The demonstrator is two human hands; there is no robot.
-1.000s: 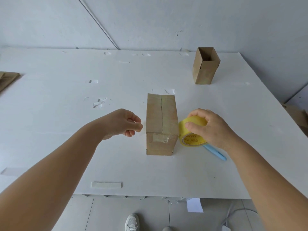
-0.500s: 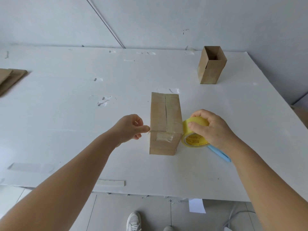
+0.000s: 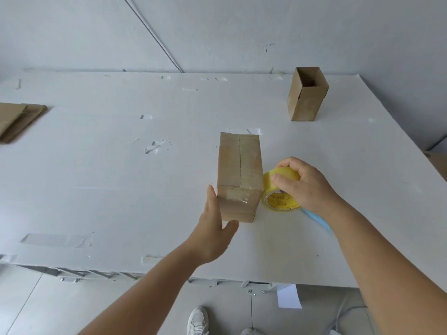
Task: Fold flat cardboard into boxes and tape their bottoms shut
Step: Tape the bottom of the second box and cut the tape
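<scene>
A brown cardboard box [image 3: 239, 165] stands upside down mid-table, clear tape running along its bottom seam and down the near face. My left hand [image 3: 214, 221] lies against the box's near left corner, fingers straight up the left side and thumb spread under the front. My right hand [image 3: 304, 182] grips a yellow roll of tape [image 3: 278, 192] that stands on edge against the box's right side. A blue cutter [image 3: 316, 220] lies on the table, partly hidden under my right wrist.
A finished open-topped box [image 3: 307, 97] stands at the far right of the white table [image 3: 121, 189]. Flat cardboard sheets [image 3: 17, 119] lie at the left edge. Scraps of clear tape [image 3: 58, 239] stick to the tabletop. The table's front edge runs just below my forearms.
My left hand has opened from a loose curl and moved right and nearer, onto the box's near left corner. My right hand stays on the tape roll.
</scene>
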